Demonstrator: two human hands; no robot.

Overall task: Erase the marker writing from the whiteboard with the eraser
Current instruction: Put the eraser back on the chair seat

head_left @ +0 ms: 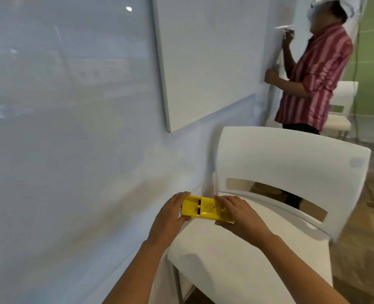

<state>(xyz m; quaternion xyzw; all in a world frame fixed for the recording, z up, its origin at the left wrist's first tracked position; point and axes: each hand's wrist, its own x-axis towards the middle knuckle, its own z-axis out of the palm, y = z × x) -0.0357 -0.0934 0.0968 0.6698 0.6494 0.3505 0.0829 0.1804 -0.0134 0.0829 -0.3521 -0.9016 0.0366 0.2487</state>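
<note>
The eraser (205,209) is a flat yellow plastic block with 2 dark slots and a stamped label on its top face. It is held low over a white chair (269,172), below the whiteboard (203,62). The left hand (170,216) pinches its left end, fingers on the far edge, thumb on the near edge. The right hand (240,216) grips the right end likewise, fingers lying together. Both forearms reach forward.

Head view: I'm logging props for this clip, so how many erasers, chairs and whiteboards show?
Yellow eraser: 1, held by left hand and right hand
White chairs: 2
Whiteboard: 1
Total: 4
</note>
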